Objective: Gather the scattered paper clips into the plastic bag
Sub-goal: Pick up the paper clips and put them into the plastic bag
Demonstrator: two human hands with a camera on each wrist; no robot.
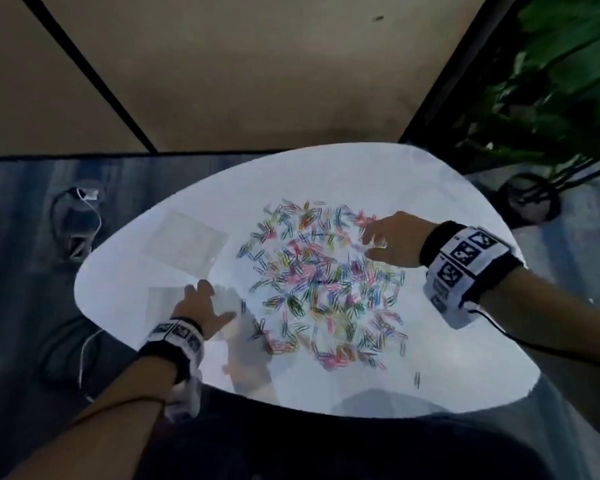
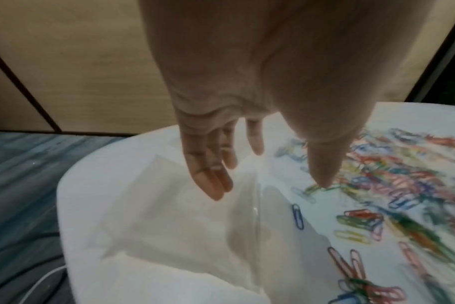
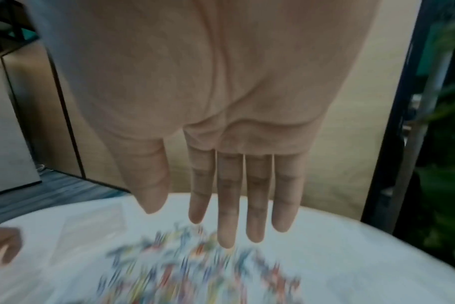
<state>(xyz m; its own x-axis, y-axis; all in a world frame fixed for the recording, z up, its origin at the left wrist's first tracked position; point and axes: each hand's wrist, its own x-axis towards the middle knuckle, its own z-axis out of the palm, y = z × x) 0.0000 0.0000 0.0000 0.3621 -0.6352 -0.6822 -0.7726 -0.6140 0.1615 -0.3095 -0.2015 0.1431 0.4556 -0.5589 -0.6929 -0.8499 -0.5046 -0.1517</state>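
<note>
Head view: coloured paper clips lying scattered across middle of white table. Clear plastic bag lying flat near table's left edge, just beside clips. Left hand hovering over bag, fingers straight and spread — holding nothing. Right hand reaching over far right edge of clip pile, fingers extended, nothing gripped. Second clear sheet lying farther back on table — whether bag or not, cannot tell.

table: white, smooth, slightly glossy | paper clips: thin wire, coloured coating | plastic bag: clear, glossy film | floor: grey wood-grain planks | wrist bands: black cloth, printed white panels
</note>
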